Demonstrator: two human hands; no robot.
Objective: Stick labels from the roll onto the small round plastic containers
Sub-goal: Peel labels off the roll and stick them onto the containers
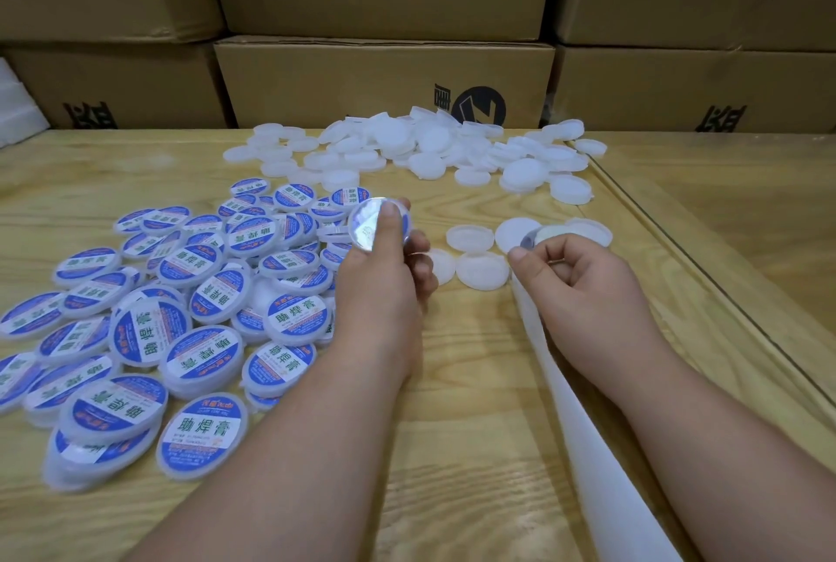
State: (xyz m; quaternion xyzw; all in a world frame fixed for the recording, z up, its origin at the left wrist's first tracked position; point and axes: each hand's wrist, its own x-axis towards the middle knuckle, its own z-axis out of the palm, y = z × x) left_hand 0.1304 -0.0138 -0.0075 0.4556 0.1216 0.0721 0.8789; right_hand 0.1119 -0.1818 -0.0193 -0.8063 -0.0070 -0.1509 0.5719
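1. Hands work over a pale wooden bench [452, 448], seen from the head camera looking down.
2. Left hand [384, 272] grips a small round container [368, 224] above the bench, thumb pressed across its shiny labelled top and the other fingers curled beneath it.
3. Right hand [583, 285] is curled, its thumb and forefinger pinching a label [531, 239] at the end of a white backing strip [583, 435]; the print on that label is too blurred to read.
4. That strip runs from the right hand along the bench toward the bottom edge of the view, passing under the right forearm.
5. Four unlabelled white containers [482, 269] lie flat on the bench between and just beyond the two hands.
6. Farther back, a loose heap of blank white containers [429, 145] spreads across the bench near the cardboard boxes [384, 82].
7. On the left, a pile of labelled containers [149, 326] with blue-and-white stickers overlaps itself, some pieces tilted on others.
8. Stacked boxes with black printing fill the whole background.
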